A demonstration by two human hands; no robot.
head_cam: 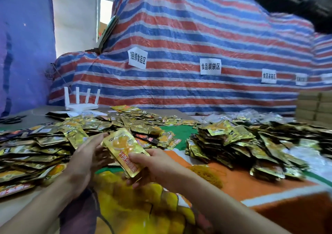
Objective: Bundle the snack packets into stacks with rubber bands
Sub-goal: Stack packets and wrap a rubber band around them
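Gold packet stack (124,149) slants far-left to near-right, right fingers (136,157) pinching it, left fingers (97,140) flat alongside.

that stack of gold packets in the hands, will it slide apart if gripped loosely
Probably slippery: the stack of packets has glossy foil faces, so layers could slide. Likely light and bendy, as each packet looks thin. The right hand pinches its near end and the left hand touches its far side.
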